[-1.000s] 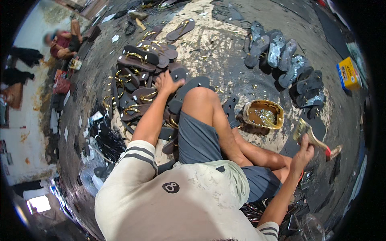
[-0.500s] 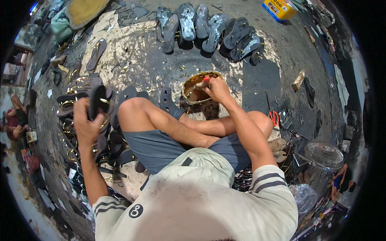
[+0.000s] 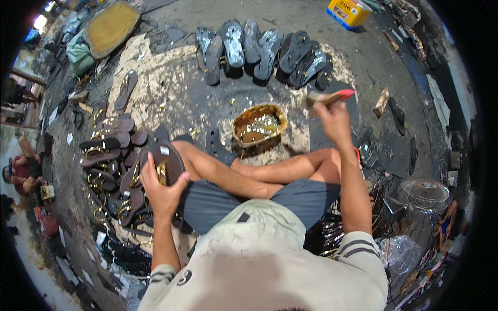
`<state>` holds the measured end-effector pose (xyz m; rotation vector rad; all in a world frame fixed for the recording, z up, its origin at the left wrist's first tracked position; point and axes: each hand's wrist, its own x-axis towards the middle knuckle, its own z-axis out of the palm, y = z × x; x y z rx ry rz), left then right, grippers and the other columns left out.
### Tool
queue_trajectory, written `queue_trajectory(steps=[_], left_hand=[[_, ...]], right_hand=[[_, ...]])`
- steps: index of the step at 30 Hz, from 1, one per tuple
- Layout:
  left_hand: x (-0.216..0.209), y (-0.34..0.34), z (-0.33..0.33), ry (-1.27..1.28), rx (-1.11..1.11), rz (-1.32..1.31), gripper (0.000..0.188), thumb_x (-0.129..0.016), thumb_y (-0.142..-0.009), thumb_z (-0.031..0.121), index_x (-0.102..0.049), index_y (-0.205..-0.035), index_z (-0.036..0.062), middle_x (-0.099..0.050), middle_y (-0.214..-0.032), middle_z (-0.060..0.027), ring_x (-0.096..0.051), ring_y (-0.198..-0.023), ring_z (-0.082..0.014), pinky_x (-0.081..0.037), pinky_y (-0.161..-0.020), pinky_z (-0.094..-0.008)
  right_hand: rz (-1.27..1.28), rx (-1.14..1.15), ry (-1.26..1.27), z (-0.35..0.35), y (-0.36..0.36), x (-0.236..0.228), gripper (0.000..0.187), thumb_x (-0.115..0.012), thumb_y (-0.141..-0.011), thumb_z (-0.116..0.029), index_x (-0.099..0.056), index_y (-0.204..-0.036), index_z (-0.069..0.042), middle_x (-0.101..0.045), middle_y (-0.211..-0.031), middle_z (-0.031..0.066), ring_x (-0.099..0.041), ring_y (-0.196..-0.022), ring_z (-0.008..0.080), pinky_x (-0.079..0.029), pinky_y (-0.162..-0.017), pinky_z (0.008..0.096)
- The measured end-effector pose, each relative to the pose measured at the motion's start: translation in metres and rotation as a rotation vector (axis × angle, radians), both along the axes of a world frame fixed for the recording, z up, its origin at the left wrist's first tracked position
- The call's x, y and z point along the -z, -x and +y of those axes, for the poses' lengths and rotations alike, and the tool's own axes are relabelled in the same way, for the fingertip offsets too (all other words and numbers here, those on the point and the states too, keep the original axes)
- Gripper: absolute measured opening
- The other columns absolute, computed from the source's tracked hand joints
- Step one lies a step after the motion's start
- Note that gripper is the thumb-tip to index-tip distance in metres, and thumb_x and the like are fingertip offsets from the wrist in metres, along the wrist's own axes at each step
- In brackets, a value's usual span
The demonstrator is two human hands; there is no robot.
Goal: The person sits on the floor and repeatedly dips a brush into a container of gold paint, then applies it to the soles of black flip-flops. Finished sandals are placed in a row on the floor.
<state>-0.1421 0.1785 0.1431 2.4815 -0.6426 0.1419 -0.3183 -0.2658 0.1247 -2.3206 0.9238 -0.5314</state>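
Note:
My left hand [image 3: 165, 192] grips a brown sandal [image 3: 170, 150] with a gold strap, held above my left knee. The strap shows between my thumb and fingers. Out to the right, my right hand [image 3: 334, 122] is closed around a brush with a red handle [image 3: 344, 94], raised over a dark sheet [image 3: 334, 93]; its bristle end looks blurred. On the floor beyond my crossed legs stands a tub [image 3: 282, 118] with a crusted yellow rim and amber, shiny liquid inside. Beside my left knee lies a heap of brown sandals with gold straps [image 3: 104, 150].
Dark sole pieces [image 3: 265, 54], some shiny, stand in a row at the far side. A yellow and blue can [image 3: 347, 14] is at the far right. A fan [image 3: 423, 193] stands near my right side. One sandal [image 3: 126, 90] lies apart at the left.
My right hand has lifted the brush out of the tub and moved right. My left hand has come inward with the sandal, whose strap side now shows.

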Motion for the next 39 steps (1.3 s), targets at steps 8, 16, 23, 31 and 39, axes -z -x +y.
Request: queue_trajectory(steps=[8,16,23,31,39], left_hand=[[-0.024,-0.01,-0.051,1.156,0.209,1.058,0.067,-0.054,-0.096,0.051,-0.049,-0.136,-0.0028,-0.064,-0.124,-0.0194,-0.069,-0.099,-0.027,-0.061,-0.08,-0.0384],[-0.018,0.039,-0.088,1.515,0.363,1.36,0.059,-0.052,-0.098,0.054,-0.052,-0.138,0.0101,-0.063,-0.13,-0.0083,-0.061,-0.118,-0.0243,-0.048,-0.104,-0.0407],[-0.021,0.014,-0.096,1.505,0.529,1.396,0.069,-0.043,-0.098,0.06,-0.058,-0.13,0.0013,-0.062,-0.129,-0.0165,-0.06,-0.117,-0.0302,-0.043,-0.107,-0.0434],[-0.012,0.019,-0.099,1.575,0.501,1.428,0.068,-0.047,-0.097,0.061,-0.05,-0.139,0.0076,-0.057,-0.136,-0.012,-0.059,-0.12,-0.0281,-0.045,-0.107,-0.0434],[0.002,0.059,-0.066,1.445,0.174,1.588,0.082,-0.037,-0.097,0.068,-0.043,-0.144,0.0012,-0.056,-0.137,-0.0208,-0.062,-0.119,-0.0324,-0.057,-0.094,-0.0422]], right_hand=[[-0.774,-0.014,-0.776,0.138,-0.078,-0.072,0.03,-0.072,-0.094,-0.028,-0.068,-0.105,-0.001,-0.068,-0.095,0.002,-0.059,-0.086,0.0078,-0.048,-0.075,0.027],[-0.675,-0.405,-0.113,0.207,-0.114,-0.048,0.028,-0.07,-0.092,-0.014,-0.065,-0.116,0.0,-0.068,-0.103,0.0132,-0.066,-0.092,0.0222,-0.051,-0.082,0.034],[-0.619,-0.646,-0.319,0.227,-0.085,-0.045,0.032,-0.073,-0.087,-0.013,-0.064,-0.115,-0.001,-0.066,-0.109,0.0161,-0.064,-0.1,0.0305,-0.048,-0.092,0.0378],[-0.616,-0.609,-0.353,0.211,-0.09,-0.053,0.024,-0.072,-0.089,-0.004,-0.067,-0.112,-0.002,-0.069,-0.107,0.0103,-0.066,-0.095,0.0187,-0.052,-0.087,0.0307],[0.013,-0.361,-0.22,0.082,-0.088,0.078,0.029,-0.074,-0.085,-0.025,-0.069,-0.102,-0.002,-0.071,-0.097,0.0175,-0.066,-0.096,0.0361,-0.05,-0.083,0.0442]])
